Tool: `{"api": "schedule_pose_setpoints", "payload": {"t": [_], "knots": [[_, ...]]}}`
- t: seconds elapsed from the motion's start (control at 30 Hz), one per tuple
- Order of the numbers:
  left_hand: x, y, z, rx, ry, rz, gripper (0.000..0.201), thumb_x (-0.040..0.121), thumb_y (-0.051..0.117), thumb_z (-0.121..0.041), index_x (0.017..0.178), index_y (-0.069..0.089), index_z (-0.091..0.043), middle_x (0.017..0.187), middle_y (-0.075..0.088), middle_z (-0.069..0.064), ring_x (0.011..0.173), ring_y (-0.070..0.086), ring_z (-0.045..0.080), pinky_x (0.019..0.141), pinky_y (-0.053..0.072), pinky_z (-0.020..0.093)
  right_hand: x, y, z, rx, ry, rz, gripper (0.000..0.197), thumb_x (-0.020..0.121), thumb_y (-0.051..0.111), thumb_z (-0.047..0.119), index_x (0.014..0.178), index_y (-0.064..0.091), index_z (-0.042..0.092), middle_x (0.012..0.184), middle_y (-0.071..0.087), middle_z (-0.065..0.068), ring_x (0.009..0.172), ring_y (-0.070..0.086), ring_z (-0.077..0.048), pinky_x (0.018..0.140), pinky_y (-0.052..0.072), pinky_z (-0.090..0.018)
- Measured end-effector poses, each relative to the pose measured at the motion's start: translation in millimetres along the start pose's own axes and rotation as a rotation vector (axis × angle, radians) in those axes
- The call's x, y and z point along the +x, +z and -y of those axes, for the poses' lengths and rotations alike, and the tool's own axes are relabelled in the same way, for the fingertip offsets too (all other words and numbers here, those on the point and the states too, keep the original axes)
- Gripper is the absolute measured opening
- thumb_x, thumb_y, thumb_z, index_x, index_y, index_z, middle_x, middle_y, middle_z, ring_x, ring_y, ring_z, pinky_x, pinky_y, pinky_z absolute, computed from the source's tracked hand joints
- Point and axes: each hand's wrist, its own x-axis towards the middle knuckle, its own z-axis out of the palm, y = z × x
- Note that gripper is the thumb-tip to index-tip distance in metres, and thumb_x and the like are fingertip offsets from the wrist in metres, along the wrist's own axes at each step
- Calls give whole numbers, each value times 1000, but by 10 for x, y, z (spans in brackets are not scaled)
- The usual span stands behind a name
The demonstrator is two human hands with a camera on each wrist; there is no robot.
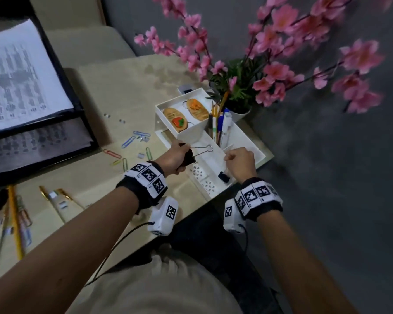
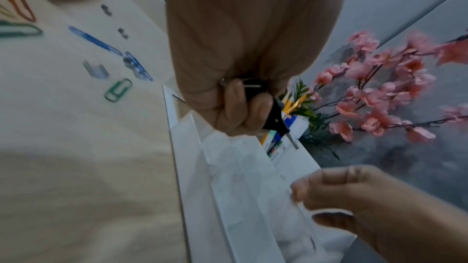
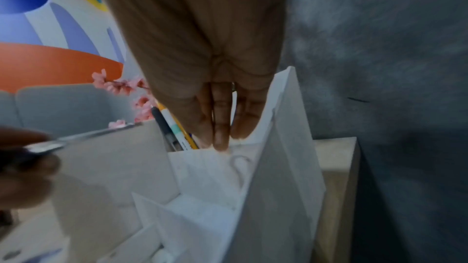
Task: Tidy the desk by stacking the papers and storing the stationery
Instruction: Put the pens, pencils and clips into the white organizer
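My left hand [image 1: 177, 156] grips a black binder clip [image 1: 189, 157] with silver wire handles, just above the left side of the white desk organizer [image 1: 247, 141]. The left wrist view shows the fingers [image 2: 240, 107] curled round the clip [image 2: 274, 119]. My right hand [image 1: 238, 159] hovers over the organizer's front compartment and pinches the edge of a thin clear plastic bag [image 2: 253, 187]. In the right wrist view its fingers [image 3: 222, 127] point down onto the compartment wall [image 3: 278, 167]. Pens and pencils [image 1: 218, 123] stand in the organizer. Coloured paper clips [image 1: 128, 141] lie loose on the desk.
A black paper tray [image 1: 77, 105] holding printed sheets [image 1: 21, 75] stands at the left. Pens and pencils [image 1: 14, 214] lie near the desk's front left. A small black clip [image 1: 223, 177] lies in the organizer. A potted pink blossom plant [image 1: 241, 114] stands behind it. The desk edge runs right of the organizer.
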Motion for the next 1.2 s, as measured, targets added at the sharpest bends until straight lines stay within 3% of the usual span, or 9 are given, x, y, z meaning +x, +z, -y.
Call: {"api": "schedule_pose_setpoints", "payload": {"t": [0.17, 0.33, 0.5, 0.6, 0.67, 0.83, 1.0, 1.13, 1.2], "knots": [[200, 327, -63, -79, 21, 15, 14, 102, 27, -32, 100, 31, -19, 68, 41, 3, 27, 31, 4, 38, 23, 13, -33, -67, 51, 534, -12, 32, 12, 91, 54, 16, 87, 64, 10, 70, 59, -2, 65, 52, -15, 60, 40, -23], [321, 412, -114, -87, -45, 87, 12, 100, 37, -23, 93, 37, -14, 73, 44, 4, 47, 34, 11, 36, 24, 15, 100, -170, 29, 944, 96, 15, 21, 89, 52, -1, 73, 55, 11, 64, 57, -8, 45, 48, -5, 45, 42, -14], [468, 321, -214, -158, -148, 36, 27, 89, 35, 12, 72, 42, -8, 73, 41, 7, 61, 41, 14, 48, 40, 19, 195, -241, -43, 687, 80, -105, 25, 89, 55, 4, 69, 60, 19, 62, 60, -5, 48, 51, -12, 50, 48, -24], [581, 366, -279, 40, -34, -35, 23, 90, 44, 6, 71, 51, -6, 80, 55, 9, 73, 55, 15, 66, 53, 23, 180, -103, -22, 461, -56, -73, 25, 87, 56, 9, 67, 66, 21, 67, 63, -4, 67, 61, -29, 72, 53, -40], [639, 413, -309, 329, 100, -158, 12, 88, 52, -1, 80, 61, -1, 90, 63, 12, 85, 59, 21, 81, 51, 33, 135, -44, 31, 326, -142, -67, 19, 88, 55, 10, 81, 72, 12, 73, 64, -5, 81, 61, -30, 82, 52, -36], [678, 456, -318, 667, 219, -223, 22, 89, 44, -7, 68, 50, -13, 88, 56, 8, 84, 51, 21, 81, 45, 33, 62, 95, 120, 63, -228, -50, 23, 92, 48, 10, 89, 67, -1, 90, 66, -24, 87, 61, -33, 75, 49, -33], [600, 272, -272, 503, 242, -131, 21, 89, 46, -7, 98, 65, -10, 111, 65, 7, 107, 58, 21, 94, 45, 30, -54, 284, 48, -47, -316, 52, 30, 92, 47, 14, 64, 54, 6, 66, 52, -18, 68, 52, -27, 63, 38, -31], [316, 2, -197, 253, 207, -4, 26, 91, 37, 6, 84, 58, -9, 92, 59, 6, 81, 56, 11, 61, 47, 8, -107, 366, 18, -47, -284, 59, 46, 95, 46, 32, 62, 55, 2, 63, 52, -13, 62, 50, -24, 60, 31, -27], [146, -228, -95, 186, 172, 11, 26, 91, 33, 8, 86, 56, -4, 80, 59, 8, 68, 57, 10, 44, 41, 3, -128, 410, 89, -60, -290, -1, 44, 94, 46, 31, 71, 62, -3, 76, 60, -17, 73, 56, -28, 64, 39, -30]]}}
